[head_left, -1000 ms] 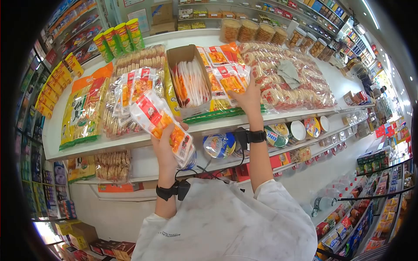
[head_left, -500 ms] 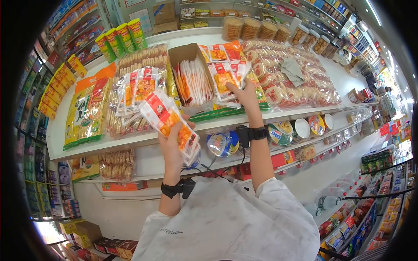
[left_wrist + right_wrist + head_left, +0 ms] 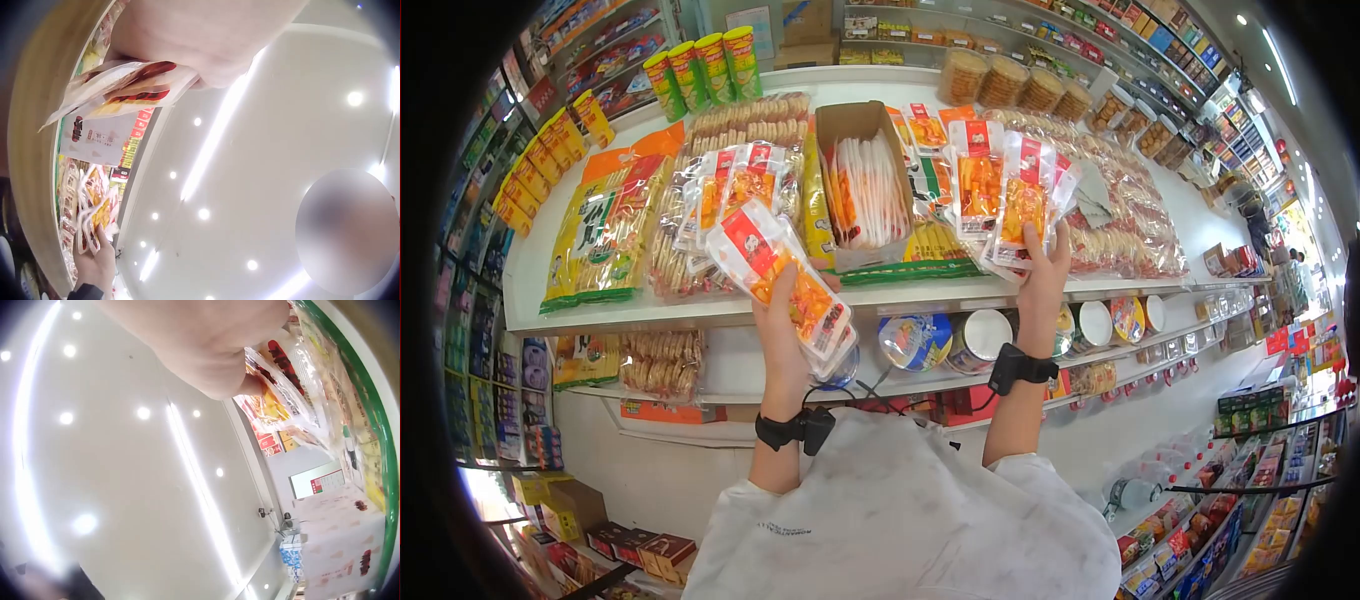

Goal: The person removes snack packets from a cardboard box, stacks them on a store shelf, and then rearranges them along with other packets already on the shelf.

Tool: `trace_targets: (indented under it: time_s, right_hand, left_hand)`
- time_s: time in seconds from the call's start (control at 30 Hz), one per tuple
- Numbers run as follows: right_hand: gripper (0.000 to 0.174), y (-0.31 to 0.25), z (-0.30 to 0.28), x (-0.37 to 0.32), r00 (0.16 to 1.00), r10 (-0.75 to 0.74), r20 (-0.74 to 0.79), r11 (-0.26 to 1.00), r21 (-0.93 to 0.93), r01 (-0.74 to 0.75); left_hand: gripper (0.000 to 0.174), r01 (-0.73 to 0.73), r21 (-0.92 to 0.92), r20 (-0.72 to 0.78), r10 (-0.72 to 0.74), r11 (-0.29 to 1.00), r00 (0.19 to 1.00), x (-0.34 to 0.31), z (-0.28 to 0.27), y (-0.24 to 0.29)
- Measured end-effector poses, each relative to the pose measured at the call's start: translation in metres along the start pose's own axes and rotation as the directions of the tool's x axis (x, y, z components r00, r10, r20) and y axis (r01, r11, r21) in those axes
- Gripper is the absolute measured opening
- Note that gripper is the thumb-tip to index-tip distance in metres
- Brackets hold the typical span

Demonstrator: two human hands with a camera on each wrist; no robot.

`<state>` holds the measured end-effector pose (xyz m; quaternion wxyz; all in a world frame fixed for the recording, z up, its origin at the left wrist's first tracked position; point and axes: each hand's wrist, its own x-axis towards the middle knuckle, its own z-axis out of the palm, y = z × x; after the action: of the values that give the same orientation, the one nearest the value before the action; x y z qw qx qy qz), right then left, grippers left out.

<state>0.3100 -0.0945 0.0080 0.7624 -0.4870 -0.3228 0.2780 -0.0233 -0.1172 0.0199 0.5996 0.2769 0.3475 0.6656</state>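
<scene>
Gripping snack pouches (image 3: 750,240), left hand (image 3: 778,328) and right hand (image 3: 1046,275) part-closed, thumbs on front; likely light, slippery, floppy, best pinched low.

My head view is bright and fairly clear at the middle, with white glints on the plastic packets (image 3: 1022,190) in my left hand (image 3: 785,330) and right hand (image 3: 1045,275). The wide lens bows the counter (image 3: 650,322) and blackens the corners; glare whitens the lower left and right edge. In my left wrist view, a tube light (image 3: 219,137) and round lamps (image 3: 204,214) burn out white overhead, and an oval at lower right is smeared. My right wrist view looks soft, its lights haloed, its lower left corner blurred.
</scene>
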Motion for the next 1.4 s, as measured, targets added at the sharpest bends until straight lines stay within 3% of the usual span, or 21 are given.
trace_targets:
  time_s: [0.1,0.2,0.3,0.33,0.43,0.47,0.53,0.57,0.6,0.67,0.73,0.77,0.83,0.9,0.97,1.07,1.1,1.13,1.3,1.37,1.4]
  right_hand:
    - [0.083,-0.029,0.004,-0.018,0.984,0.135,0.12,0.973,0.169,-0.154]
    - [0.082,-0.042,0.027,-0.04,0.975,0.164,0.152,0.968,0.167,-0.189]
    - [0.084,-0.057,0.062,-0.077,0.884,0.224,0.41,0.956,0.084,-0.281]
    - [0.084,-0.057,0.073,-0.088,0.862,0.202,0.465,0.973,0.009,-0.232]
    - [0.081,-0.052,0.097,-0.112,0.785,0.2,0.587,0.974,-0.204,-0.095]
    - [0.078,-0.054,0.101,-0.113,0.719,0.334,0.609,0.94,-0.271,-0.207]
    - [0.078,-0.043,0.114,-0.124,0.703,0.21,0.679,0.972,-0.225,-0.072]
    - [0.079,-0.03,0.119,-0.127,0.67,0.068,0.74,0.968,-0.212,0.136]
    - [0.08,-0.017,0.125,-0.13,0.619,-0.075,0.782,0.925,-0.178,0.337]
    - [0.082,-0.02,0.132,-0.134,0.588,-0.126,0.799,0.885,-0.178,0.43]
    - [0.085,-0.026,0.142,-0.136,0.561,-0.231,0.795,0.804,-0.17,0.57]
    - [0.086,-0.027,0.145,-0.139,0.571,-0.24,0.785,0.813,-0.158,0.56]
    - [0.087,-0.033,0.15,-0.144,0.594,-0.261,0.761,0.831,-0.137,0.539]
    - [0.084,-0.051,0.16,-0.159,0.684,-0.171,0.71,0.947,-0.074,0.313]
    - [0.079,-0.049,0.165,-0.165,0.685,-0.058,0.726,0.995,-0.013,0.098]
    - [0.07,-0.017,0.175,-0.157,0.53,0.1,0.842,0.98,0.008,-0.197]
    - [0.069,-0.014,0.182,-0.156,0.534,0.068,0.843,0.982,0.038,-0.185]
    - [0.069,-0.012,0.191,-0.156,0.537,0.032,0.843,0.983,0.072,-0.171]
    - [0.067,0.014,0.233,-0.157,0.609,-0.199,0.768,0.978,0.198,0.07]
    - [0.07,0.025,0.246,-0.155,0.604,-0.123,0.788,0.99,0.142,0.016]
    - [0.071,0.031,0.253,-0.155,0.6,-0.089,0.795,0.993,0.118,-0.009]
  left_hand:
    - [0.044,0.018,0.0,0.031,-0.018,1.0,0.999,-0.001,0.008,0.002]
    - [0.056,0.008,-0.024,0.05,-0.007,1.0,0.999,-0.005,0.014,-0.002]
    - [0.058,-0.07,-0.156,0.066,0.081,0.985,0.995,-0.011,0.02,-0.004]
    - [0.059,-0.077,-0.25,-0.015,0.075,0.965,0.997,-0.01,0.013,-0.015]
    - [0.06,-0.069,-0.296,0.046,0.086,0.953,0.995,-0.016,-0.001,-0.012]
    - [0.054,0.0,-0.224,0.074,0.017,0.975,0.997,-0.015,-0.006,-0.002]
    - [0.049,0.169,-0.207,0.038,-0.164,0.964,0.986,-0.014,-0.015,-0.002]
    - [0.046,0.242,-0.206,0.011,-0.245,0.948,0.969,-0.016,-0.021,0.0]
    - [0.042,0.199,-0.189,0.007,-0.201,0.962,0.979,-0.02,-0.017,0.003]
    - [0.036,0.118,-0.15,0.011,-0.118,0.982,0.993,-0.03,-0.002,0.009]
    - [0.039,0.144,-0.137,0.097,-0.132,0.98,0.986,-0.031,-0.008,0.012]
    - [0.041,0.159,-0.129,0.139,-0.141,0.979,0.98,-0.033,-0.012,0.013]
    - [0.041,0.16,-0.138,0.083,-0.15,0.977,0.985,-0.032,-0.021,0.009]
    - [0.04,0.095,-0.12,0.046,-0.09,0.988,0.995,-0.03,-0.022,0.014]
    - [0.039,-0.032,-0.073,0.022,0.034,0.997,0.999,-0.032,-0.02,0.029]
    - [0.038,-0.22,0.173,0.027,0.218,0.96,0.976,-0.015,-0.042,0.037]
    - [0.038,-0.3,0.255,0.052,0.296,0.919,0.954,-0.005,-0.053,0.036]
    - [0.049,-0.27,0.334,0.003,0.285,0.903,0.958,0.002,-0.062,0.04]
    - [0.037,-0.389,0.689,0.11,0.441,0.612,0.891,0.041,-0.097,0.07]
    - [0.035,-0.438,0.49,0.052,0.477,0.753,0.878,0.049,-0.083,0.077]
    - [0.033,-0.477,0.432,0.042,0.511,0.765,0.858,0.05,-0.08,0.076]
